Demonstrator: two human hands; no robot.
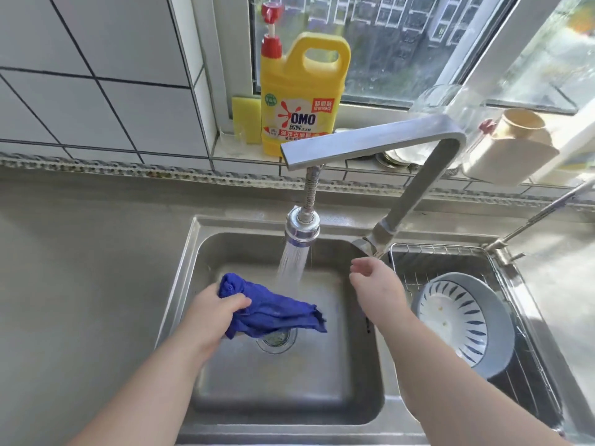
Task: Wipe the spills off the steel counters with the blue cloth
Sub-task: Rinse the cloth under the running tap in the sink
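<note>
The left hand [212, 312] reaches over the left basin of the sink [180, 281], fingers curled round one end of the blue cloth [273, 312], which hangs above the drain beside the running water. The right hand [375, 283] hovers near the faucet [370, 140] base, fingers loosely bent, grasping nothing. The basin floor under both forearms is bare steel. One bowl [463, 320] sits in the right basin's rack. One yellow bottle [301, 91] and one sponge [246, 119] stand on the sill; the desk [80, 284] spreads left.
</note>
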